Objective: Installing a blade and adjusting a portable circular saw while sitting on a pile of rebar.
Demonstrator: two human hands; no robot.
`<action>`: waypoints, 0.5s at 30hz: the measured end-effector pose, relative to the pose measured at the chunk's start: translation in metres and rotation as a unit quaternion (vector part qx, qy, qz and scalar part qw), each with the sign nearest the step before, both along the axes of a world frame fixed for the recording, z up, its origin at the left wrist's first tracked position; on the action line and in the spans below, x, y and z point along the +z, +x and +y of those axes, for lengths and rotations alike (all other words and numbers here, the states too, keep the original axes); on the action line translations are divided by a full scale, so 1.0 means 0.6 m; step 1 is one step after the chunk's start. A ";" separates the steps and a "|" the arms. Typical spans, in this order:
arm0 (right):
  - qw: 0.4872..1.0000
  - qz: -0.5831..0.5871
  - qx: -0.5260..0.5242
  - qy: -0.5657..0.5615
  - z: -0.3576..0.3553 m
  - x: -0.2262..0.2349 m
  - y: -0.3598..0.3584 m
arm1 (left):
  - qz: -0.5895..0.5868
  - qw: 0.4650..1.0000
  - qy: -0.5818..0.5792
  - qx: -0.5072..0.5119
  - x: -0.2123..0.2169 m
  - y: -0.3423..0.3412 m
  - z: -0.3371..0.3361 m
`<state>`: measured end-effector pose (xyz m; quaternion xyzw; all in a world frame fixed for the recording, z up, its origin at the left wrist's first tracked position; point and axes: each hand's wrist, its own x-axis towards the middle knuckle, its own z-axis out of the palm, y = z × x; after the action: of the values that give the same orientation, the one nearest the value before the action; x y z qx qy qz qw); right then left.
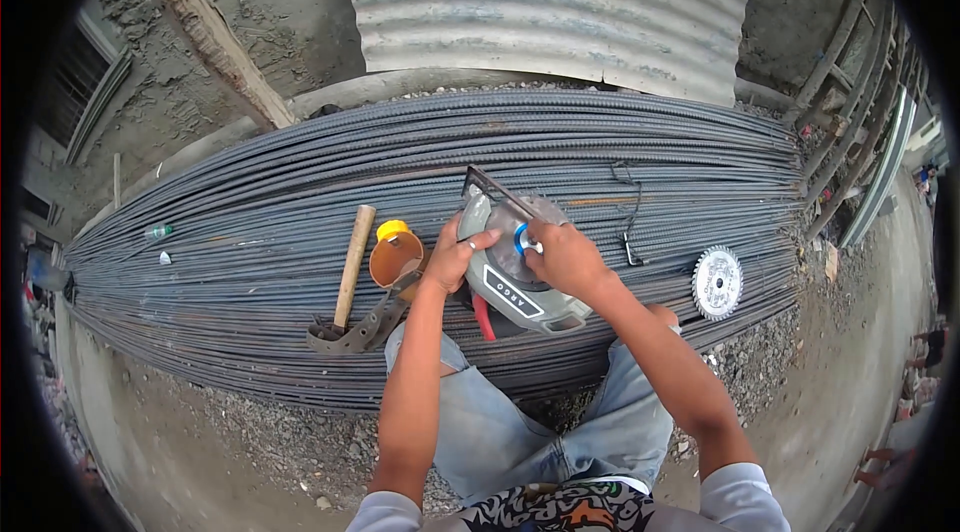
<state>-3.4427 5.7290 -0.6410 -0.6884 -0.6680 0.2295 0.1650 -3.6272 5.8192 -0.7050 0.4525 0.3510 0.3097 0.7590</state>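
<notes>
Now, left hand (455, 257): grips the left rim of the grey circular saw (515, 277), fingers curled on it.
Right hand (562, 257): closed on a small blue-and-white piece at the saw's hub.
Saw: centre frame, lying on the rebar pile (250, 182).
Left of it: yellow-capped can (396, 254), hammer (350, 272).
Right: loose toothed blade (717, 282).

Left hand (452, 257): grips grey circular saw (520, 277), frame centre.
Right hand (560, 257): pinches blue-and-white key (527, 244) on it.
Underneath: dark steel rebar bundle (300, 172).
</notes>
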 end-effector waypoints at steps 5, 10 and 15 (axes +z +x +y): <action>0.997 0.011 -0.062 0.044 -0.018 0.004 0.004 | -0.013 1.000 0.002 -0.009 0.002 0.010 -0.001; 0.997 0.077 0.003 -0.011 -0.016 0.017 0.000 | -0.010 1.000 0.012 0.003 -0.003 0.005 -0.001; 0.997 0.047 -0.050 0.026 -0.015 0.002 0.008 | -0.005 1.000 0.015 -0.013 -0.008 0.005 0.002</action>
<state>-3.4378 5.7201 -0.6398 -0.7048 -0.6300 0.2355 0.2257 -3.6240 5.8202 -0.7100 0.4664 0.3366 0.3072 0.7581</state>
